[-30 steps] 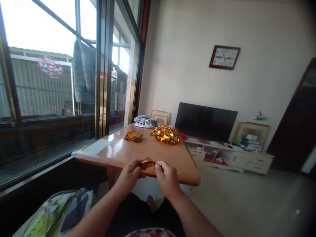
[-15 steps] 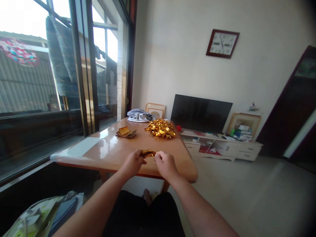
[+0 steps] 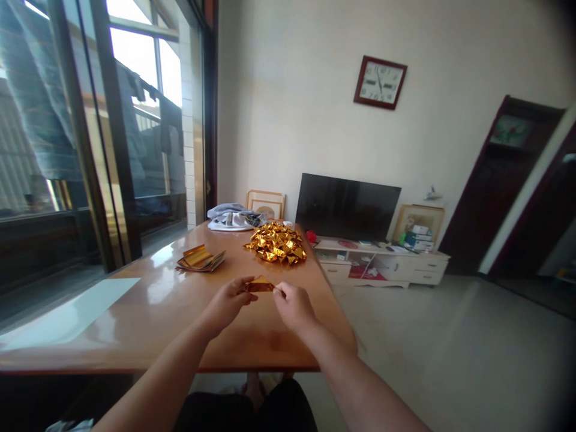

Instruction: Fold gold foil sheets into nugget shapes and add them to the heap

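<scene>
"Pinching what, exactly, just below the middle of the frame?"

"Gold foil piece (image 3: 261, 284), hanging above the table (image 3: 148, 342). The left hand (image 3: 227, 305) is gripping one end between thumb and fingers; the right hand (image 3: 294, 307) is pinching the other."

"Are the fingertips pressing flat?"

"The right ones are closing tightly, I think, though the foil is looking too small and blurred for me to be sure of the creases."

"How should both hands be working, then?"

"Lightly, I'd say: holding the ends level, pressing only at the edges, and never pulling hard enough to be tearing or crushing the raised middle."

"And what's lying around it?"

"Just beyond, a heap of shiny gold pieces (image 3: 278, 243) is catching the light. Left of centre, a stack of sheets (image 3: 200, 259) is sitting on the tabletop. Behind, folded cloth (image 3: 230, 218) is resting near the far edge, and a television (image 3: 346, 207) is standing right of centre."
</scene>
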Available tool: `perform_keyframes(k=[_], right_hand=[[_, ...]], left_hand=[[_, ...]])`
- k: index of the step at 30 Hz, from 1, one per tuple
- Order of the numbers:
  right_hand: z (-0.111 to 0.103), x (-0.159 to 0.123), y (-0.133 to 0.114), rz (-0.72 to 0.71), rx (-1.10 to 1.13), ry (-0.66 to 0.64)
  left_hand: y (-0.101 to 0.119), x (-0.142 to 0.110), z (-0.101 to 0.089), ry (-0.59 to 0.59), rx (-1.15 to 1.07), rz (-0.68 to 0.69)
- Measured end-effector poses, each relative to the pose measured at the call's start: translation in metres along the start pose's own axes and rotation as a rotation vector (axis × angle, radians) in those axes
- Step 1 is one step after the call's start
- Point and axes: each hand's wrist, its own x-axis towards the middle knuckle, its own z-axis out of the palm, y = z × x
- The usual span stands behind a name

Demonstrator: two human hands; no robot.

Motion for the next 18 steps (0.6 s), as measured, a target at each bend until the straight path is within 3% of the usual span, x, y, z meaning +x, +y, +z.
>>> perform_keyframes(k=[7,12,15,18], right_hand=[[0.008,0.021,0.024,-0.106,-0.038,0.051],[0.014,0.032,0.034,-0.093,0.06,0.015],[0.021,0.039,0.037,0.11,0.269,-0.025],[0.031,0.048,0.039,0.385,0.498,-0.072]], left_hand=[[0.006,0.017,-0.022,-0.034,-0.121,-0.09],[0.004,0.044,-0.041,0.08,-0.263,-0.138],[-0.004,0.066,-0.05,0.173,-0.343,-0.137],[-0.016,0.083,-0.054,0.172,-0.366,-0.155]])
